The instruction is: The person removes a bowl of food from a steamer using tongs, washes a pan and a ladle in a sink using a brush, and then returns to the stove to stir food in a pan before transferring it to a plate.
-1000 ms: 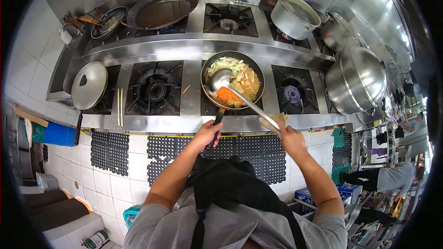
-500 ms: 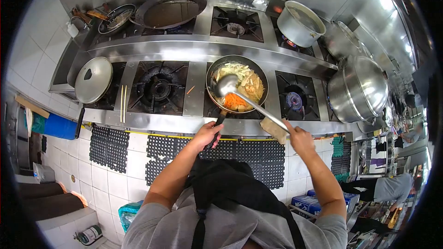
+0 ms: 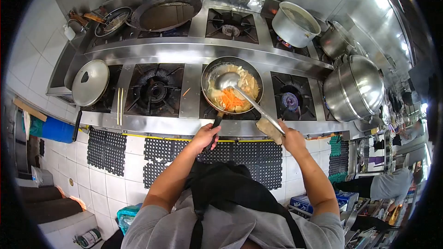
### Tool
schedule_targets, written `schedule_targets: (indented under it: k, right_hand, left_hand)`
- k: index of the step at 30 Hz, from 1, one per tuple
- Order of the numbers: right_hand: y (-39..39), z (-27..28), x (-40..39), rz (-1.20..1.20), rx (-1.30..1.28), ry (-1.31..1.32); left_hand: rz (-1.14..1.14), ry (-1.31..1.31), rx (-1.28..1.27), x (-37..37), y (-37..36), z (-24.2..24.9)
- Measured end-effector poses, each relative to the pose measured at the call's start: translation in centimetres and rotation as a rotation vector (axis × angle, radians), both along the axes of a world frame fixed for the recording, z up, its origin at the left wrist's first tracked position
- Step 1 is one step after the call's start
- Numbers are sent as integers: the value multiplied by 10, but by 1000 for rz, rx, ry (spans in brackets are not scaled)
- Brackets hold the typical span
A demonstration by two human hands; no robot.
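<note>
My left hand [image 3: 206, 138] is wrapped round the dark handle of a frying pan [image 3: 259, 72], which sits over a front burner. Pale sliced vegetables and shredded carrot [image 3: 229, 100] lie in the pan in a light liquid. In my right hand [image 3: 292, 138] is the long handle of a metal ladle [image 3: 228, 81], its bowl down among the food. A greyish-tan cloth [image 3: 269, 130] hangs at the stove's front edge, right by my right fingers.
Chopsticks [image 3: 120, 106] and a lidded pan [image 3: 91, 83] lie left. A lit burner [image 3: 290, 102] and a big steamer pot [image 3: 353, 90] stand right. Behind are a wide wok [image 3: 166, 16] and an aluminium pot [image 3: 295, 25]. Another person [image 3: 390, 186] is at far right.
The ladle bowl has moved slightly within the pan, and the food has shifted and mixed, with the carrot more spread out. Both hands keep their grips.
</note>
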State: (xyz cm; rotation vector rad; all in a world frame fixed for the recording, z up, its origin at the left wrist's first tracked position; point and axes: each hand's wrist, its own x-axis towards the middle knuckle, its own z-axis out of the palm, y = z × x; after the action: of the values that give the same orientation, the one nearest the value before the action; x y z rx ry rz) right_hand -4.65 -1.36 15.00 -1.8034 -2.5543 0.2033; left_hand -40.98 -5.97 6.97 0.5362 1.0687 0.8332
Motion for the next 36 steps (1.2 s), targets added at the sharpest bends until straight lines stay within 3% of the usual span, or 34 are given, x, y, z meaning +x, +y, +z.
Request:
schedule_targets:
  k: [3, 9, 14, 17, 19, 22, 25, 26, 30, 36]
  right_hand:
    - [-2, 32, 5, 0, -68, -83]
    - [2, -10, -34, -127, -41, 139]
    - [-12, 15, 5, 26, 37, -79]
    - [-13, 26, 16, 26, 75, -69]
    - [-11, 22, 4, -2, 57, -10]
    - [0, -20, -19, -144, 11, 305]
    - [-11, -20, -45, -68, -69, 431]
    - [-21, -9, -50, -171, -178, 384]
    - [-34, 12, -21, -134, -135, 192]
    - [-23, -24, -39, -239, -99, 403]
  left_hand:
    - [-5, -17, 6, -3, 0, -5]
    - [-22, -19, 5, -1, -2, -1]
    - [0, -7, 7, 0, -2, 4]
    - [-20, -6, -3, 0, -2, -1]
    - [-19, -7, -4, 0, -2, 1]
    - [-14, -12, 4, 3, -3, 4]
    - [-5, -12, 7, 3, -3, 2]
    - [-6, -16, -2, 3, -2, 1]
    - [-6, -13, 17, 3, -3, -6]
    - [39, -24, 16, 9, -5, 0]
